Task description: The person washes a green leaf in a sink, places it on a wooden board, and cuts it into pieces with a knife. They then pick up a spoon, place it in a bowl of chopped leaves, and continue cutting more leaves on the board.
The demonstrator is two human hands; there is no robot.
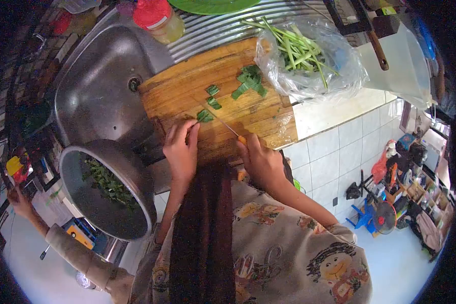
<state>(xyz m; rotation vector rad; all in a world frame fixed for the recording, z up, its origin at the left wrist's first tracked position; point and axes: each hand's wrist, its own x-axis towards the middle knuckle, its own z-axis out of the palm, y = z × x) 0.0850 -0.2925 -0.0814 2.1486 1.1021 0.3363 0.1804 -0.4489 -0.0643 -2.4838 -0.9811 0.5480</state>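
My right hand (261, 161) is closed round the orange handle of a knife (223, 121), its blade lying over the wooden cutting board (172, 86). At the board's near edge, the fingertips of my left hand (182, 147) pinch a piece of green leaf (204, 116) beside the blade. Two small cut leaf pieces (213, 90) lie just beyond it. A larger pile of cut leaves (250, 82) rests farther right on the board. Pale green stems (299, 50) sit in a clear plastic bag (344, 66) at the board's right end.
Left of the board is a metal sink (96, 86). A large metal bowl (147, 202) of chopped leaves stands at the lower left. A red-lidded jar (162, 25) and green plate (213, 4) are behind. Another person's arm (81, 253) reaches in at the far left.
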